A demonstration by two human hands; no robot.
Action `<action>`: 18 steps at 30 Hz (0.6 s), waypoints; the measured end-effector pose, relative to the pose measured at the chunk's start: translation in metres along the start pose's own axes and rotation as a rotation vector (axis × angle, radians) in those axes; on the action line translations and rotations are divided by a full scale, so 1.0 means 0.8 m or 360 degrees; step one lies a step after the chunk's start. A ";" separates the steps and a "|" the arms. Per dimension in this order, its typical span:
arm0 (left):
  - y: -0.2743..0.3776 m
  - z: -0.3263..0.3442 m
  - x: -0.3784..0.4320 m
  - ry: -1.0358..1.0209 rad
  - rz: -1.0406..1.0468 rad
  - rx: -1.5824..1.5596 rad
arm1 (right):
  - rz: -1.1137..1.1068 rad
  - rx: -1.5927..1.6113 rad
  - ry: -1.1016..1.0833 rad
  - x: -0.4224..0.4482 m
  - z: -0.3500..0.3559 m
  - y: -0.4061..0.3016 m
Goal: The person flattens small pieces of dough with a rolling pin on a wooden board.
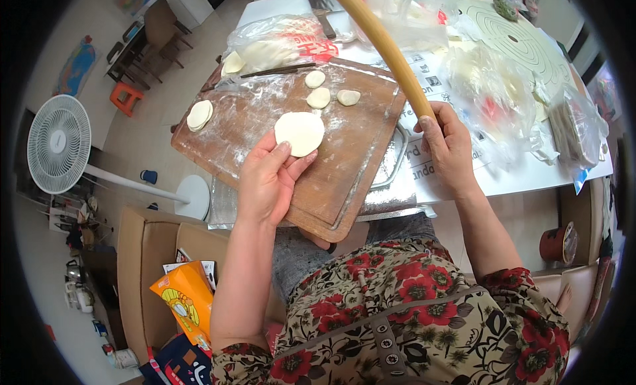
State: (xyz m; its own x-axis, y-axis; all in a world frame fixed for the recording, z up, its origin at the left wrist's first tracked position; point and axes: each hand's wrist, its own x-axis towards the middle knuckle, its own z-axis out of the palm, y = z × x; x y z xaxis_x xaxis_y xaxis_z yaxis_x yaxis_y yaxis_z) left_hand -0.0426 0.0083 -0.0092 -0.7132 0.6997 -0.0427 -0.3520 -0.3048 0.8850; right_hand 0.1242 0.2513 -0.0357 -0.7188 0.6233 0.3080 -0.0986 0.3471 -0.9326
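Between the thumb and fingers of my left hand (271,178) is a thin round dough wrapper (300,132), held above a floured wooden cutting board (238,121). My right hand (449,146) grips the lower end of a long wooden rolling pin (392,52), which slants up and away past the board's right edge. Just beyond the wrapper lie three small flattened dough pieces, one at the back (315,79), one in the middle (318,97) and one at the right (349,97). A stack of rolled wrappers (200,115) rests at the board's left side.
Dark chopsticks (278,70) lie along the board's far edge by a plastic bag (278,39). More plastic bags (489,96) and a ringed pastry mat (516,37) cover the table's right. A white fan (59,144) stands left. A metal handle (397,161) shows beside the board.
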 end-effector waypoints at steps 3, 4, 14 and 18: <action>-0.001 0.001 0.000 0.0001 0.0042 0.0075 | -0.0063 -0.0044 0.0038 -0.003 -0.002 0.005; -0.003 0.002 0.000 -0.0017 0.0063 0.0100 | -0.0077 -0.0058 0.0044 -0.003 -0.003 0.006; -0.001 0.001 -0.010 -0.0101 0.0025 -0.0143 | -0.0128 -0.0159 0.0044 -0.003 0.000 0.003; 0.000 0.001 -0.007 -0.0162 -0.0052 -0.0472 | -0.0142 -0.0199 0.0037 -0.002 -0.002 0.001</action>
State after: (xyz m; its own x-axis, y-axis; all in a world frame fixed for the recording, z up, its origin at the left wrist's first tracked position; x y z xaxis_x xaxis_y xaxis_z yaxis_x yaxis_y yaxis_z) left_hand -0.0381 0.0050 -0.0090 -0.6394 0.7688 -0.0089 -0.5460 -0.4459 0.7093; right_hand 0.1262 0.2513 -0.0365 -0.6946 0.6017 0.3944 -0.0738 0.4857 -0.8710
